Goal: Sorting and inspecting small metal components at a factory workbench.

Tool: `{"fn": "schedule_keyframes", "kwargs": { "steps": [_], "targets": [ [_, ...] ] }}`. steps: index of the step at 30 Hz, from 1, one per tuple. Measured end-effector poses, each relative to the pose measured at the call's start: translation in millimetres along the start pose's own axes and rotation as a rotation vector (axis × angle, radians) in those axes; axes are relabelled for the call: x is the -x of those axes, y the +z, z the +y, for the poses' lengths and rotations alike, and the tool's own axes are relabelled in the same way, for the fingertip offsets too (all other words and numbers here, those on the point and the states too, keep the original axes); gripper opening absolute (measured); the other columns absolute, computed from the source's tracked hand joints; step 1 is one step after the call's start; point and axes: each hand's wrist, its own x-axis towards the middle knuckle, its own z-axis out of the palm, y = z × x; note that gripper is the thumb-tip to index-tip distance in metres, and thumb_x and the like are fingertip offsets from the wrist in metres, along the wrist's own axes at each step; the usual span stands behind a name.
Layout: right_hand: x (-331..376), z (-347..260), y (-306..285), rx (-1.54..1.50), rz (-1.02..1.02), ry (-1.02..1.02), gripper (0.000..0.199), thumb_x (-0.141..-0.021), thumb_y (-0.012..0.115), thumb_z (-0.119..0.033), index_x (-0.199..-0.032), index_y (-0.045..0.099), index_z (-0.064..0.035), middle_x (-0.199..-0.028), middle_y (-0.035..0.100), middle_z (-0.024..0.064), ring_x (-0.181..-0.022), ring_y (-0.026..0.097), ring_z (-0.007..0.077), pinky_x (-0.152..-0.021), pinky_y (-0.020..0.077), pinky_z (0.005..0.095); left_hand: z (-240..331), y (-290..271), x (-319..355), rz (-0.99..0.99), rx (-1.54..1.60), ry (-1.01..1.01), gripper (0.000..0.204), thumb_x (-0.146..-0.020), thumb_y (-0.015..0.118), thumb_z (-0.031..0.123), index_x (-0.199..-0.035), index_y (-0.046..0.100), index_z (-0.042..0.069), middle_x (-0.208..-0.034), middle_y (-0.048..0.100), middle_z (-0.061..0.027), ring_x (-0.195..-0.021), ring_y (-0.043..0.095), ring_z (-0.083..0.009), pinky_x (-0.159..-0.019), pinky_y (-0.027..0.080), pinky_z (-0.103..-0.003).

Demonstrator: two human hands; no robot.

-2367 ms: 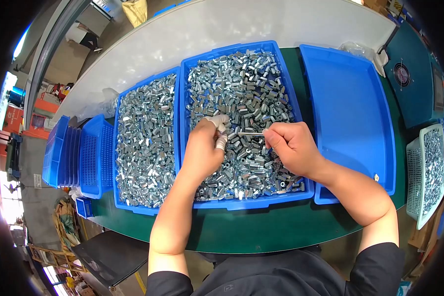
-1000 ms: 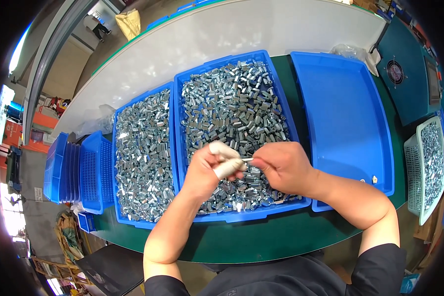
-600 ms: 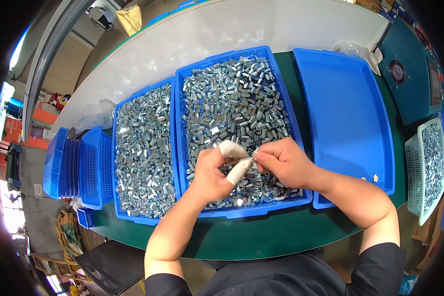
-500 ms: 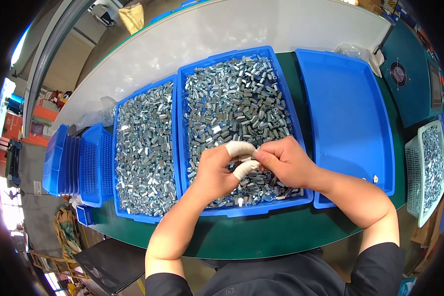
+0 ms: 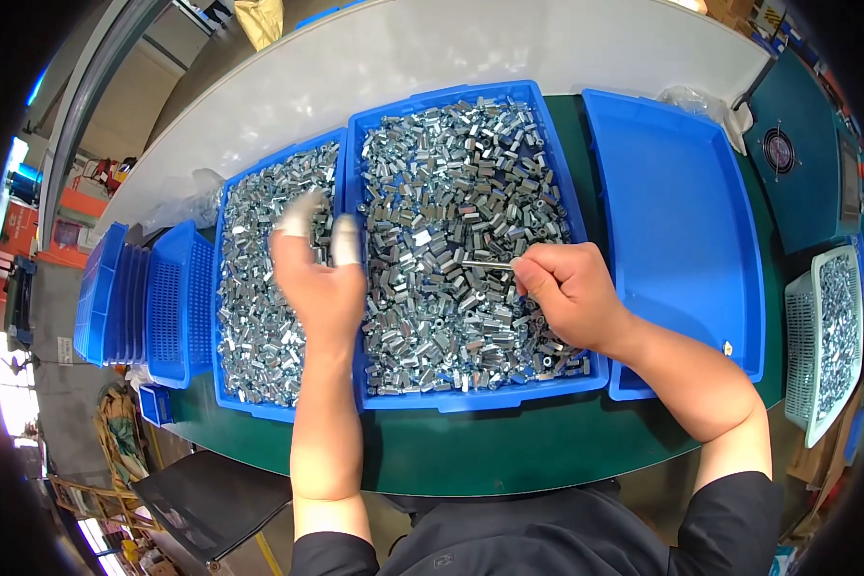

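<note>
Over the right side of the left blue tray [image 5: 283, 411] is my left hand [image 5: 322, 288], its two white-covered fingers apart and blurred at the tips; no object shows between them. My right hand [image 5: 576, 293] is closed over the middle blue tray [image 5: 442, 401]. From its pinched thumb and forefinger a thin metal rod [image 5: 488, 264] sticks out to the left, nearly level. Small silver six-sided metal pieces [image 5: 442, 336], like long hex nuts, fill both trays in a loose layer; some show a hole at the end.
At right lies a third blue tray [image 5: 682, 221], a small pale piece [image 5: 727, 348] near its front edge. Beyond it are a dark teal machine [image 5: 802, 173] and a pale basket [image 5: 816, 384] of metal parts. Stacked blue baskets [image 5: 178, 307] stand at left. A white partition [image 5: 547, 43] runs behind.
My hands have come apart. The left swung left from the middle tray to the left one; the right stays over the middle tray, with the metal rod now plainly showing.
</note>
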Motion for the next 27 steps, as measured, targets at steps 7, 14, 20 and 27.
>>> {"fn": "schedule_keyframes", "kwargs": {
  "steps": [7,14,20,27],
  "targets": [
    [-0.3,2.3,-0.5,-0.025,0.01,0.031,0.034,-0.1,0.063,-0.015,-0.071,0.056,0.0017,-0.057,0.052,0.0137,-0.049,0.044,0.022,-0.049,0.0361,0.0372,38.2,6.6,31.2,-0.899,0.172,0.095,0.03,-0.073,0.083,0.007,-0.101,0.072,0.002,-0.094,0.067,-0.0157,-0.094,0.062,-0.038,-0.085,0.051,-0.045],
    [-0.5,0.2,-4.5,0.018,-0.062,0.077,0.029,-0.1,0.06,-0.015,-0.077,0.064,0.0017,-0.065,0.063,0.0098,-0.056,0.058,0.0181,-0.055,0.0443,0.0329,24.6,11.9,35.4,-0.879,0.194,0.163,0.019,-0.082,0.075,-0.001,-0.101,0.071,0.0,-0.092,0.067,-0.0164,-0.085,0.065,-0.0327,-0.076,0.052,-0.041],
    [-0.9,2.2,-1.3,0.04,-0.048,0.085,0.029,-0.099,0.06,-0.015,-0.076,0.065,0.0017,-0.063,0.062,0.0106,-0.055,0.057,0.019,-0.054,0.0437,0.0337,27.6,1.9,29.6,-0.865,0.711,-0.442,0.017,-0.096,0.064,-0.002,-0.114,0.064,-0.003,-0.099,0.07,-0.0091,-0.091,0.069,-0.0169,-0.081,0.056,-0.032],
    [-0.8,3.5,0.3,0.083,-0.079,-0.009,0.027,-0.097,0.062,-0.013,-0.075,0.064,0.0011,-0.064,0.061,0.0132,-0.054,0.058,0.0245,-0.052,0.043,0.0364,38.5,-2.8,28.8,-0.912,0.821,-0.445,0.016,-0.097,0.063,-0.004,-0.113,0.065,-0.002,-0.098,0.072,-0.0075,-0.093,0.07,-0.0166,-0.082,0.057,-0.03]
  ]
}}
